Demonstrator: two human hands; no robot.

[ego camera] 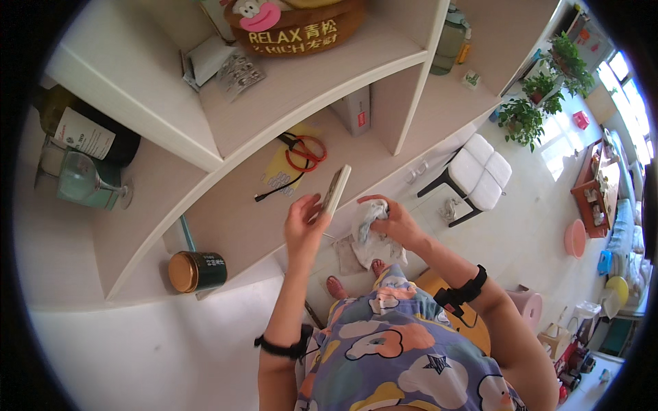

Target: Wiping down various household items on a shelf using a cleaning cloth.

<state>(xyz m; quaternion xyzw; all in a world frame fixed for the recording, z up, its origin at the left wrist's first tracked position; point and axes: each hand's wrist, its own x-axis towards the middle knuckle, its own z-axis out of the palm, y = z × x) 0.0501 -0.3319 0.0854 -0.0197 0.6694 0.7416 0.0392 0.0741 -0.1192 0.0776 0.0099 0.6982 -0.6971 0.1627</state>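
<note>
My left hand (303, 226) grips a flat, pale-edged rectangular object (336, 192), tilted up on its edge over the front of a low shelf; whether it is a book or a thin box I cannot tell. Bunched in my right hand (398, 223) is a crumpled whitish cloth (365, 226), its loose end hanging down over the floor. Behind the flat object, on the shelf, lie scissors with red handles (307, 154). A black cable (282, 190) and a yellow sheet (277, 167) are beside them.
Left of my hands stands a dark jar with a copper-coloured lid (183, 272). A wine bottle (85, 131) and a stemmed glass (85, 177) occupy the left compartment. Above sits a brown basket (303, 36) bearing writing. A cushioned stool (478, 172) stands to the right, potted plants (529, 110) beyond.
</note>
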